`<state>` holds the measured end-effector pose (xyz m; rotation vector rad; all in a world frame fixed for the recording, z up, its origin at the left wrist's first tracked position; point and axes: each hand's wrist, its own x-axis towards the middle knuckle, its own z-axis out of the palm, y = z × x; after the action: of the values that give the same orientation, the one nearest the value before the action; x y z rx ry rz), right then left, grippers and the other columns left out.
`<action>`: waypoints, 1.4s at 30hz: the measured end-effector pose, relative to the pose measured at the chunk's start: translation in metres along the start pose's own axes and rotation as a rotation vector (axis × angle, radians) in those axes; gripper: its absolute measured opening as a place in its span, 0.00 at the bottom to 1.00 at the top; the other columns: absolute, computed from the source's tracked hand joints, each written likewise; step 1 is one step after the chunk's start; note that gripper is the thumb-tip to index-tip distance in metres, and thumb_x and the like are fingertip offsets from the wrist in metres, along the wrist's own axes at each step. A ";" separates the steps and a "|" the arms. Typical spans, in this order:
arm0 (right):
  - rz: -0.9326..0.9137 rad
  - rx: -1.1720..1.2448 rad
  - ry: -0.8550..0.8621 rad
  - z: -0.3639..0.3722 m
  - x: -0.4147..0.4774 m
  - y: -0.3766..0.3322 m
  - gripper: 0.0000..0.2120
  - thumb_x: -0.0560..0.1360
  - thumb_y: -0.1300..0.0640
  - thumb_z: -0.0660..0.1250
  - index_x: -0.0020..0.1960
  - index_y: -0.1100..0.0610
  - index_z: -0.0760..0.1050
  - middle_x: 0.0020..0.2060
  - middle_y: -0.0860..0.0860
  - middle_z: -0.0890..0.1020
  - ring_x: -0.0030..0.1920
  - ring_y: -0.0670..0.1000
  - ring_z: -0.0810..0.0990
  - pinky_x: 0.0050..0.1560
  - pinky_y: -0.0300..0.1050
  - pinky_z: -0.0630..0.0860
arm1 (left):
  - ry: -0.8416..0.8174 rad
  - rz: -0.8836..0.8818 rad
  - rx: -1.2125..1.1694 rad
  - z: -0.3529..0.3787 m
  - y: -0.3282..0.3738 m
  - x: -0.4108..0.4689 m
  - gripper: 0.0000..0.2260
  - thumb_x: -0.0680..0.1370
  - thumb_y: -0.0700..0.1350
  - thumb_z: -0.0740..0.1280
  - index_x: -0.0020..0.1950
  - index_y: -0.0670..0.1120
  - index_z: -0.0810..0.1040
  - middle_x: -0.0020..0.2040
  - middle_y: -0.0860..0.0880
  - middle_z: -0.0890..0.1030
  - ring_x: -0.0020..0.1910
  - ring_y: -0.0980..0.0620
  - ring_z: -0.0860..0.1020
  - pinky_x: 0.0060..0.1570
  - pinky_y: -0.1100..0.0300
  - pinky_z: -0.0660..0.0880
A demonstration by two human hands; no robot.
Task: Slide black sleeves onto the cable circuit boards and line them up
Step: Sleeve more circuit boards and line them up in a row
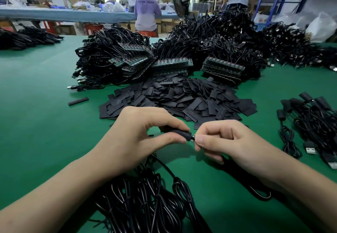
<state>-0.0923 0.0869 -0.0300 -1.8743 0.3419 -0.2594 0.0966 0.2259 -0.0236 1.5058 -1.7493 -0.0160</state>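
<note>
One sleeve (pixel 179 134): being held above the green table (pixel 45 105), near the sleeve pile (pixel 182 97).
Left hand (pixel 138 138): pinching sleeve between thumb and forefinger.
Right hand (pixel 224 142): pinching board tip (pixel 192 138) at sleeve's right end.
Long axis: running left-right, dipping slightly rightward.

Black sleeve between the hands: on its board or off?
On, at least partly: sleeve bulges round in left hand; metal tip pinched by right hand.
</note>
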 end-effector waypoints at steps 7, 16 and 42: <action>0.004 0.017 0.020 0.002 0.001 0.000 0.11 0.75 0.49 0.68 0.37 0.52 0.80 0.28 0.51 0.70 0.32 0.50 0.66 0.35 0.43 0.62 | 0.021 -0.034 -0.061 0.001 -0.001 0.000 0.08 0.73 0.48 0.76 0.51 0.50 0.88 0.44 0.57 0.86 0.45 0.57 0.84 0.50 0.67 0.76; -0.024 0.072 -0.007 0.003 0.000 -0.001 0.10 0.80 0.50 0.67 0.46 0.52 0.85 0.31 0.51 0.80 0.33 0.47 0.75 0.39 0.36 0.73 | 0.024 -0.010 -0.021 -0.001 0.000 0.001 0.07 0.74 0.48 0.76 0.51 0.50 0.88 0.44 0.57 0.86 0.45 0.57 0.84 0.49 0.63 0.78; -0.244 -0.561 0.281 0.018 -0.003 -0.003 0.07 0.80 0.56 0.70 0.48 0.43 0.82 0.35 0.37 0.84 0.37 0.41 0.82 0.37 0.34 0.72 | 0.131 -0.214 -0.070 0.010 0.000 -0.001 0.24 0.66 0.57 0.77 0.61 0.52 0.85 0.51 0.57 0.83 0.50 0.60 0.83 0.55 0.66 0.79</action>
<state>-0.0887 0.1050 -0.0328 -2.4427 0.4037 -0.6493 0.0913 0.2218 -0.0305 1.5995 -1.4651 -0.0848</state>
